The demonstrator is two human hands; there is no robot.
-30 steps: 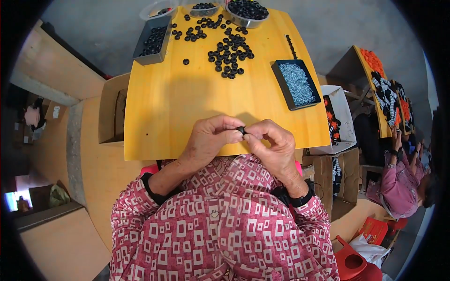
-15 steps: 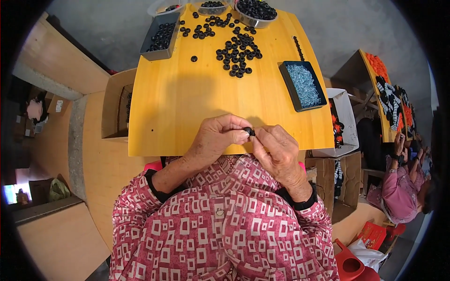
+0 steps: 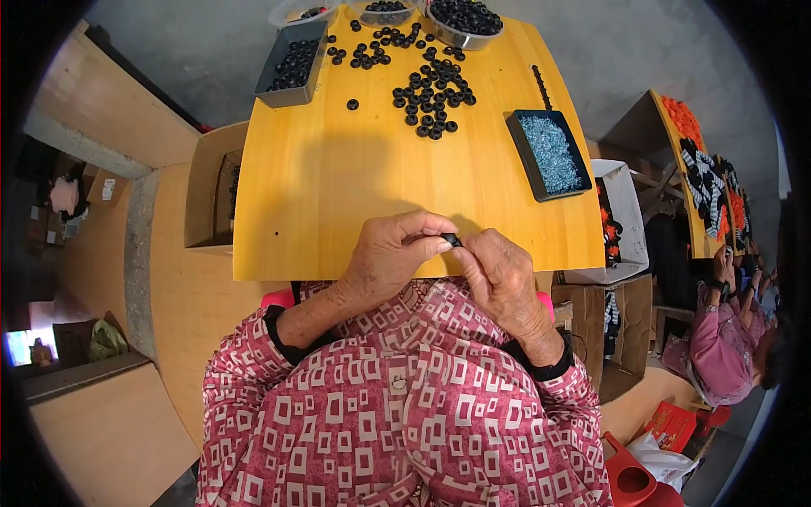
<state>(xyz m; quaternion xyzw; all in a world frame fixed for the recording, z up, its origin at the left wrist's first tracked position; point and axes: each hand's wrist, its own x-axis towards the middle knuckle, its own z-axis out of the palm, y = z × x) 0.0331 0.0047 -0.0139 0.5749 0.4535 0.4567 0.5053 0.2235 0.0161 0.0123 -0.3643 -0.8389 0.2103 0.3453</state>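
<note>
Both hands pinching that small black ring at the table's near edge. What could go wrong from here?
1. The small black ring is pinched between the left hand and right hand right over the yellow table's near edge; a slip would likely drop it into the lap or onto the floor.
2. The loose black rings lie scattered and uncontained; a reach forward might knock some off.
3. The black tray of pale blue bits sits close to the right edge; an elbow could nudge it.
</note>
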